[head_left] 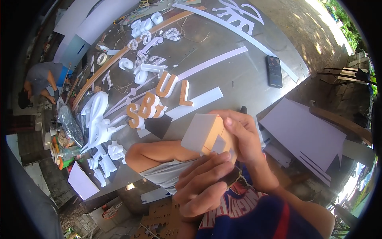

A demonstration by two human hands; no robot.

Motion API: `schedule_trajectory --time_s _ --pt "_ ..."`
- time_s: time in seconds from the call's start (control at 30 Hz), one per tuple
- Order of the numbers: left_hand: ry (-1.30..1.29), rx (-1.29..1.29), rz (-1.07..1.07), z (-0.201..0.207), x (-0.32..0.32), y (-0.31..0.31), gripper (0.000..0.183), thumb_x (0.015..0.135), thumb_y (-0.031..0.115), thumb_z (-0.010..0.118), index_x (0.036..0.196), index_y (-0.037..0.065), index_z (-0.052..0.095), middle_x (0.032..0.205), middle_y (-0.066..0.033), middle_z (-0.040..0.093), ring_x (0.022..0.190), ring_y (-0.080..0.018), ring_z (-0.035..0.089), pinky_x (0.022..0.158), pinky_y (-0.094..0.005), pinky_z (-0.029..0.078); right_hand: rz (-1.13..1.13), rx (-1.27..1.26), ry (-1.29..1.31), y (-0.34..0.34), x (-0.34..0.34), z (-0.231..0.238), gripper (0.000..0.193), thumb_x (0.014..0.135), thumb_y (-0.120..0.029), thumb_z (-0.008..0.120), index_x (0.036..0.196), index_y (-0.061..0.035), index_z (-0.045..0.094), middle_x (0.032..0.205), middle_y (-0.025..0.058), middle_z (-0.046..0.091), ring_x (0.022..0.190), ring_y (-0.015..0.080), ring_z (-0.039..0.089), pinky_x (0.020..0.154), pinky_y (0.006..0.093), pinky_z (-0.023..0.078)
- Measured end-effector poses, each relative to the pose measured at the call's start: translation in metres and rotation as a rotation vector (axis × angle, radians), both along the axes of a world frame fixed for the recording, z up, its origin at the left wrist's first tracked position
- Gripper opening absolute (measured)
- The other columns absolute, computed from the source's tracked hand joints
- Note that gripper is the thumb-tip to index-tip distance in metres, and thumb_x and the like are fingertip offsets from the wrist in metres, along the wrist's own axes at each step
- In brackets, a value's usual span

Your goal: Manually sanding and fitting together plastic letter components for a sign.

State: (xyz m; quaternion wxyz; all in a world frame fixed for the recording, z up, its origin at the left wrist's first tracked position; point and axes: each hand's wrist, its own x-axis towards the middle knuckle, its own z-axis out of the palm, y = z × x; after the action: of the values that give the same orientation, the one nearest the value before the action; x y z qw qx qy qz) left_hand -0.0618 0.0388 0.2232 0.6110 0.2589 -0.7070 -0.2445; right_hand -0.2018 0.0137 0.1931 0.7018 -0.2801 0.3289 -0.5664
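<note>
Between my hands, above my lap, is a block letter [196, 133] with a smooth pale grey-white side and a brown face. My right hand [246, 133] grips its far right end, thumb on the brown face. The curled fingers of my left hand [207, 181] close on its near end. Under those fingers shows a dark piece [232, 177] with a frayed pale edge, mostly hidden; its kind cannot be told. Beyond my knee, brown-faced block letters [148, 104] with white sides stand on the metal table [223, 73].
A phone [273, 71] lies at the table's right. White cut-out letters [145, 26] and long pale strips [213, 61] spread over the far side. White foam shapes [97, 119] are piled left. Pale sheets [304, 131] lean at right. Another person [43, 81] bends down at far left.
</note>
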Motion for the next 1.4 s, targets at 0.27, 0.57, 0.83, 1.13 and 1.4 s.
schedule_trajectory --time_s 0.27,0.57,0.83,1.13,1.4 --pt "0.043 0.062 0.338 -0.004 0.019 0.008 0.019 0.101 0.023 0.038 0.102 0.005 0.044 0.083 -0.0246 0.062 0.075 -0.0399 0.066 0.070 -0.0488 0.058 -0.090 -0.174 -0.091 -0.002 -0.020 0.000 0.052 0.092 -0.037 0.055 0.114 0.0104 0.058 0.101 0.0176 0.066 0.087 0.0180 0.065 0.079 0.0288 0.052" --pt "0.095 0.400 0.067 -0.002 -0.005 0.023 0.023 0.101 0.026 0.039 0.105 0.004 0.034 0.096 -0.0330 0.060 0.081 -0.0394 0.067 0.066 -0.0419 0.059 -0.073 -0.292 -0.308 -0.003 -0.018 -0.015 0.057 0.090 -0.043 0.057 0.106 0.0105 0.061 0.096 0.0186 0.066 0.083 0.0195 0.066 0.075 0.0289 0.053" --pt "-0.068 0.394 0.063 0.000 -0.002 0.017 0.023 0.091 0.007 0.056 0.103 0.001 0.038 0.097 -0.0302 0.062 0.085 -0.0386 0.066 0.071 -0.0418 0.058 -0.134 -0.267 -0.130 -0.002 -0.024 -0.012 0.057 0.091 -0.046 0.053 0.102 0.0093 0.063 0.095 0.0178 0.066 0.081 0.0193 0.066 0.073 0.0296 0.052" --pt "-0.139 0.182 0.060 0.006 -0.005 0.005 0.013 0.081 0.000 0.062 0.094 -0.001 0.061 0.101 -0.0236 0.067 0.094 -0.0435 0.065 0.080 -0.0461 0.055 -0.108 -0.333 -0.352 -0.006 -0.012 -0.019 0.059 0.093 -0.046 0.050 0.120 0.0069 0.051 0.108 0.0160 0.062 0.095 0.0187 0.061 0.081 0.0307 0.049" --pt "-0.464 0.188 0.106 0.017 -0.026 -0.003 0.037 0.077 -0.004 0.045 0.109 -0.008 0.065 0.115 -0.0240 0.063 0.117 -0.0461 0.052 0.101 -0.0540 0.039 -0.402 -0.047 -0.080 0.016 -0.010 -0.009 0.039 0.095 -0.025 0.051 0.123 0.0005 0.046 0.109 0.0107 0.058 0.097 0.0158 0.055 0.086 0.0286 0.043"
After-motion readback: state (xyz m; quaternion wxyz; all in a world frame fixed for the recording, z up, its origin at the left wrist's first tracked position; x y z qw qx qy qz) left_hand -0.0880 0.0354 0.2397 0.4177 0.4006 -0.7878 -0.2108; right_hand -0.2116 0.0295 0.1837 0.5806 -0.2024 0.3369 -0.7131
